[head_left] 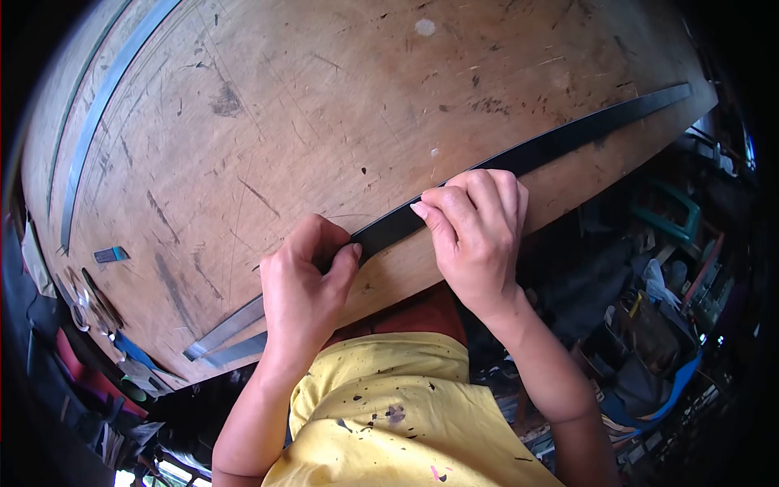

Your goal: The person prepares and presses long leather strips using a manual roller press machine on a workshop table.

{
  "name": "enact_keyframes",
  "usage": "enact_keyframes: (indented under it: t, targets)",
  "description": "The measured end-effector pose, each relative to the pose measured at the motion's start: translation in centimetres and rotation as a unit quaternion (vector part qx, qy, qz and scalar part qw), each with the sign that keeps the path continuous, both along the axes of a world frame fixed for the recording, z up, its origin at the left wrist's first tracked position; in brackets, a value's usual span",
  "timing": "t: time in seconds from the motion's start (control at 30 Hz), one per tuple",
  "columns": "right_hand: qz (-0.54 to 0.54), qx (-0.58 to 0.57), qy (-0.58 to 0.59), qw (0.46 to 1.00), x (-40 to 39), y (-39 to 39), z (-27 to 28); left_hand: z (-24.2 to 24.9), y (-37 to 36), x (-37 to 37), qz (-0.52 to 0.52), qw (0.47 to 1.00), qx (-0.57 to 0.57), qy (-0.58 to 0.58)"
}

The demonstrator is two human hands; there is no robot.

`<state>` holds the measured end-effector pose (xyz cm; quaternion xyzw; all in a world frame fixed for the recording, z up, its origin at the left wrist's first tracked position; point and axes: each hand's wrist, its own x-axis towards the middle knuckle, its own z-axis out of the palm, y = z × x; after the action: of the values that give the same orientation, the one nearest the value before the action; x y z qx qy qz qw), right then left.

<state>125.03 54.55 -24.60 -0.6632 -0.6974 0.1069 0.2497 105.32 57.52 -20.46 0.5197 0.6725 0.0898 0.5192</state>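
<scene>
A: Ok so what's the layout?

B: Biggest thing is the scuffed wooden table [324, 105]. The long black strip [391, 228] sits at its near side, long axis slanting roughly along that edge, and the longer stretch runs off past the right hand to the person's right. There's also a metallic-looking strip [94, 122] lying well apart, over on the left.

A: And the grip?

B: Both hands are on the black one. Left hand [307, 284] has thumb and bent index pinched together on it, no real gap. Right hand [480, 231] looks pinched too, thumb on the near face and fingertips at the upper edge, though what's behind is hidden.

A: So which hand's nearer the far right end?

B: Right one, easily. Left is nearer the grey ends [231, 331] at lower left. Can't tell if those join the black strip; the hand blocks it. Smallest bit: a little dark block [110, 255], touching neither hand.
</scene>
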Motion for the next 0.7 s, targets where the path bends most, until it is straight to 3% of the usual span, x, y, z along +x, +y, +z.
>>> enact_keyframes:
  t: [0.5,0.7]
  targets:
    - [0.113,0.018,0.03,0.993,-2.3,-2.6,-0.3,-0.2,0.1,0.1,-0.01,1.0,0.008,0.018]
    - [0.204,-0.018,-0.037,0.978,-2.1,-3.6,0.0,-0.4,0.0,0.4,-0.021,0.999,0.034,0.025]
